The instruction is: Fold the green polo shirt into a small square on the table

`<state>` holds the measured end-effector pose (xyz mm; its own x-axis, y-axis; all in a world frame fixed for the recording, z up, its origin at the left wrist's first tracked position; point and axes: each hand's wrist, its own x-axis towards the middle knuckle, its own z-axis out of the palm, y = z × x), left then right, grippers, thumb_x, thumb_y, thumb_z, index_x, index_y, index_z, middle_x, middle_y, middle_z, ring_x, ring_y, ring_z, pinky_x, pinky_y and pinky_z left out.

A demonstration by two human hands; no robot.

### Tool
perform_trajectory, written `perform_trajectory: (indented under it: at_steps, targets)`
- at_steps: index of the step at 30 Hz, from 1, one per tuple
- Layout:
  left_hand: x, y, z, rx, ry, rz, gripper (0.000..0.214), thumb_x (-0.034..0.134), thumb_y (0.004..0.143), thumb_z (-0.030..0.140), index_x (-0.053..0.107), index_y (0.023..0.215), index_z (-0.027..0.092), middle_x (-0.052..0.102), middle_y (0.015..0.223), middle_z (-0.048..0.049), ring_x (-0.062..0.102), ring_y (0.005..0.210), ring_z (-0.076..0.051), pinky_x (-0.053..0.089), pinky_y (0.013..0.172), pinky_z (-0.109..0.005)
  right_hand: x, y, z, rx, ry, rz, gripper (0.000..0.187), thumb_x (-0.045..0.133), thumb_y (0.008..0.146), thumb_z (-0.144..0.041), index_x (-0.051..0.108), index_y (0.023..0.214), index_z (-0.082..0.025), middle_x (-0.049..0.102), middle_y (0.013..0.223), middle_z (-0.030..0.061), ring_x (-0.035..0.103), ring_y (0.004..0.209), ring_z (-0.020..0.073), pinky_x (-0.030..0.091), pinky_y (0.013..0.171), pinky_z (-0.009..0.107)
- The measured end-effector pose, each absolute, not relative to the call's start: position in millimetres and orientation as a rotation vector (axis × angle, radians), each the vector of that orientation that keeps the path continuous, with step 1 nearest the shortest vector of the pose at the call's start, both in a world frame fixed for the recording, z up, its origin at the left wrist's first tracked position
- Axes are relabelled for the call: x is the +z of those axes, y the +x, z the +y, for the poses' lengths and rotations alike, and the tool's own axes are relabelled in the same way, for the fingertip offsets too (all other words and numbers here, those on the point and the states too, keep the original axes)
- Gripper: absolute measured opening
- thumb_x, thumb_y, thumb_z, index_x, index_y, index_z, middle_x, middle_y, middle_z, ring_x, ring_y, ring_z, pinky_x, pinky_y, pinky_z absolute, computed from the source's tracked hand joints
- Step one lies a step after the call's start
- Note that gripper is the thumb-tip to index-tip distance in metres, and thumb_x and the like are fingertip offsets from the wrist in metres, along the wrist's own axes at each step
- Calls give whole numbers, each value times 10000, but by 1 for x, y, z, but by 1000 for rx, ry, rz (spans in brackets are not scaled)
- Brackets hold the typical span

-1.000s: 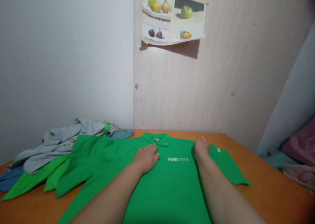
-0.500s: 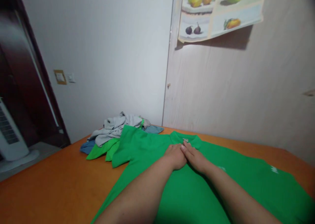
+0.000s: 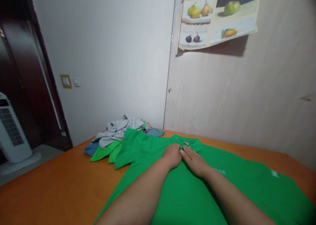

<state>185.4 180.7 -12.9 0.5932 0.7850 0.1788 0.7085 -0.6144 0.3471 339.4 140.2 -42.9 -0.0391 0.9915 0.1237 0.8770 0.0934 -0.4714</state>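
Note:
A green polo shirt (image 3: 187, 198) lies spread face up, its collar towards the wall and a small white logo on the sleeve at the right. Just below the collar, my left hand (image 3: 172, 155) is curled closed and seems to pinch the cloth at the front placket; its fingertips are mostly hidden. Beside it, nearly touching, my right hand (image 3: 195, 160) rests on the shirt with fingers stretched out together. Pale print on the chest shows partly past my right wrist.
A heap of crumpled clothes (image 3: 118, 131), grey, bright green and blue, sits at the far left of the orange table (image 3: 61, 188) beside the shirt's sleeve. Behind stands a pale wall with a fruit picture (image 3: 219, 20). A white tower fan (image 3: 14, 132) stands at the left.
My hands have drawn slightly apart; they overlapped before. My left hand has shifted a little left and curled more. The view has tilted slightly up.

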Motion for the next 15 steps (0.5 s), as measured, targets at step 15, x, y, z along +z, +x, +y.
perform_trajectory:
  at_steps: [15]
  targets:
    - [-15,102,174,227,2431,1811,886,253,917,706,337,1504,49,248,1594,-226,205,1488,-349,200,1190,-501,-43,336,139,175,-2009,-2174,937,175,919,-753,280,1545,-64,194,1621,157,133,1505,293,145,1212,460]
